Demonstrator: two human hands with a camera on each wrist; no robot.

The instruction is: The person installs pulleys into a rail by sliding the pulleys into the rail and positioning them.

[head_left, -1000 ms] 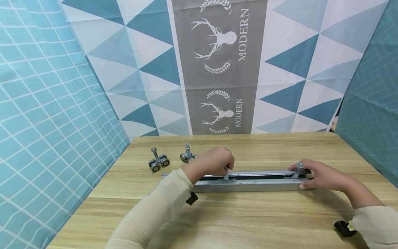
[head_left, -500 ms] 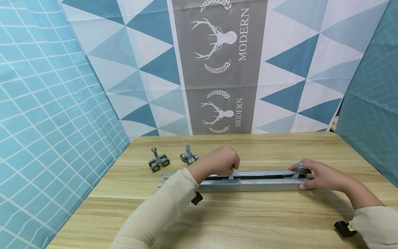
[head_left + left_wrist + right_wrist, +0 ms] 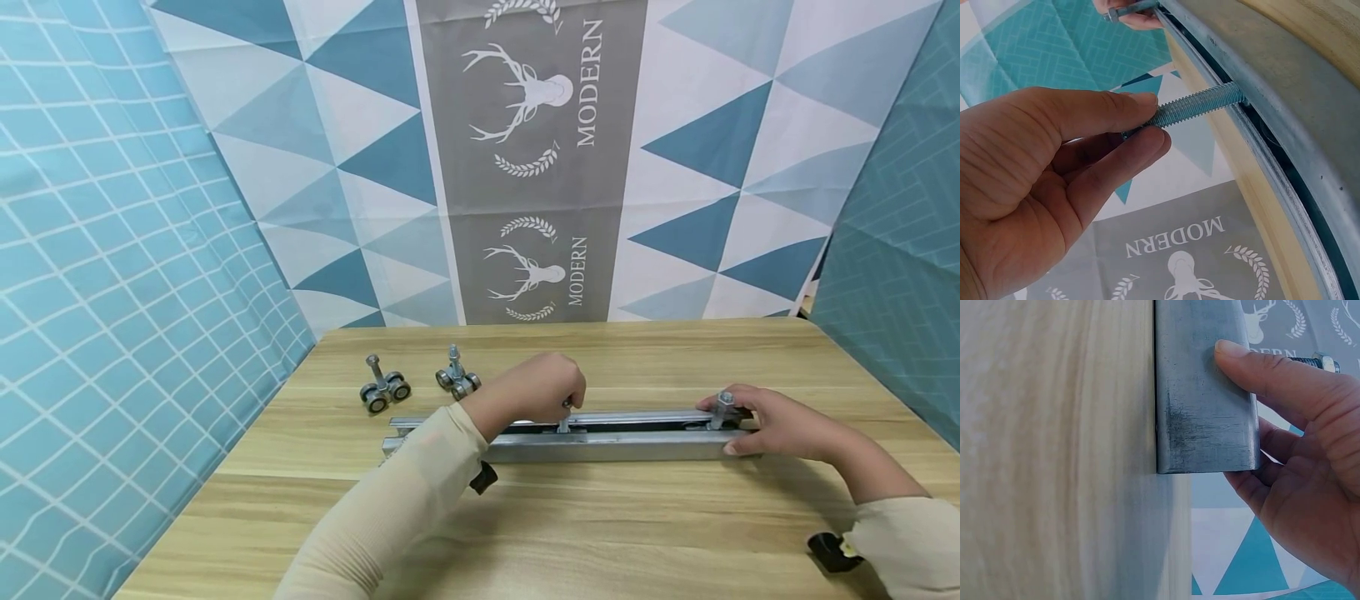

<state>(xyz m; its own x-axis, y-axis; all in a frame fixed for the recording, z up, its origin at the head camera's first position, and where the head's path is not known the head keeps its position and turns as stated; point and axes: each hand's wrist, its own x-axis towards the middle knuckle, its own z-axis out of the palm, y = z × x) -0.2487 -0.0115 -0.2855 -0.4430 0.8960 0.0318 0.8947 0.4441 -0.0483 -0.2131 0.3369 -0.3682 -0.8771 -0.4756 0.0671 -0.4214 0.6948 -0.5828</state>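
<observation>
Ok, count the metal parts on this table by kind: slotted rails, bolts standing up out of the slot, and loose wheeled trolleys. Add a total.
Slotted rail: 1
Bolts standing in the slot: 2
Loose wheeled trolleys: 2
Total: 5

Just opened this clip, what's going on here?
A person's left hand pinches a threaded bolt that stands out of the slot in a metal rail lying on a wood-grain table. The right hand grips the rail's right end, where a second bolt rises from the slot. Two wheeled trolleys stand on the table at left, beyond the rail.
</observation>
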